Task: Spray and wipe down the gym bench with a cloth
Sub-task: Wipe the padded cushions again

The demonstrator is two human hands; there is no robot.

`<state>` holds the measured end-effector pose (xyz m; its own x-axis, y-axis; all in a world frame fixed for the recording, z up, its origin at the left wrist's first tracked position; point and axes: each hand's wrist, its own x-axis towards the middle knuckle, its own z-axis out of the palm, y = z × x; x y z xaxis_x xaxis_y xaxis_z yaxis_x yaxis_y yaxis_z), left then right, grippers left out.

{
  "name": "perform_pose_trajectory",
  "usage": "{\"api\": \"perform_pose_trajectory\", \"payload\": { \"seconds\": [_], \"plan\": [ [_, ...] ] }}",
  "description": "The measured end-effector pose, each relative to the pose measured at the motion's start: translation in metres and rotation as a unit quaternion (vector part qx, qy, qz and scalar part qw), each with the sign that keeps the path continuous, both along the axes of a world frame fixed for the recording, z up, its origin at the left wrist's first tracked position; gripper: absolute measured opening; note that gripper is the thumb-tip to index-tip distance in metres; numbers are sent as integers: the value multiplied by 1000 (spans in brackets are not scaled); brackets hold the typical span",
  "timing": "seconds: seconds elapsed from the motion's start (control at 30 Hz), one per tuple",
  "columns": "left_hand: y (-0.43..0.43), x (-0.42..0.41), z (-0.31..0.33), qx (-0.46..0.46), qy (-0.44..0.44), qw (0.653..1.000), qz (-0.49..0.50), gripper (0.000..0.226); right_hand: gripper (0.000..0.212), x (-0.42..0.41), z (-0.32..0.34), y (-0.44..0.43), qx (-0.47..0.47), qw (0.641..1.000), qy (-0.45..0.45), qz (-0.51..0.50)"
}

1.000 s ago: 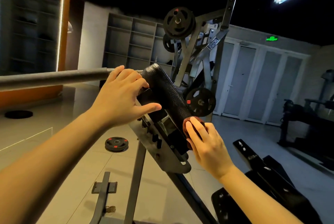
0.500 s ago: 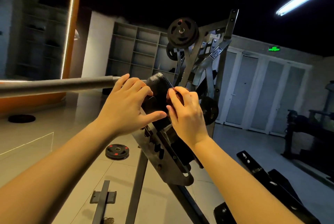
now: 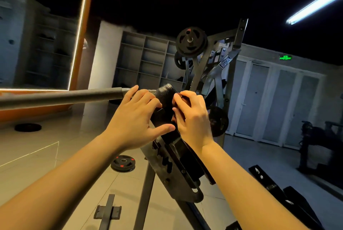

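Gym bench pad [image 3: 165,91], black and textured, stands steeply tilted at the middle of the view, carried on a notched metal bracket [image 3: 172,172] above a slanted steel leg. Both hands are on its upper end. The left hand [image 3: 137,118] lies against the pad's left edge with fingers fairly straight and spread and the thumb stretched out below, gripping nothing. It seems placed there to brace the surface so the pad does not rock under pressure from the other side. The right hand [image 3: 193,118] has its fingers curled over a reddish-brown cloth [image 3: 183,99], pressing it onto the pad's face just below the top. Only a little of the cloth shows between the fingers. A grey bar [image 3: 65,98] runs in from the left behind the left hand, and a weight plate [image 3: 122,163] lies on the floor beneath. No spray bottle is visible, so the work appears to be in the wiping stage.
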<state>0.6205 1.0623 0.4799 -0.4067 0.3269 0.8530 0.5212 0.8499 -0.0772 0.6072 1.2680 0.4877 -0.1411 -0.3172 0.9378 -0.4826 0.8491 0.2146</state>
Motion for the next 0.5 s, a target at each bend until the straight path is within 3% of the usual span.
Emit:
{"api": "perform_pose_trajectory", "payload": {
  "seconds": [0.27, 0.5],
  "plan": [
    [-1, -6, -2, 6, 14, 1000, -16, 82, 42, 25, -56, 41, -143, 988, -27, 42],
    [-3, -3, 1, 1, 2, 1000, -12, 79, 39, -5, 21, -31, -154, 982, -41, 102]
  ]
}}
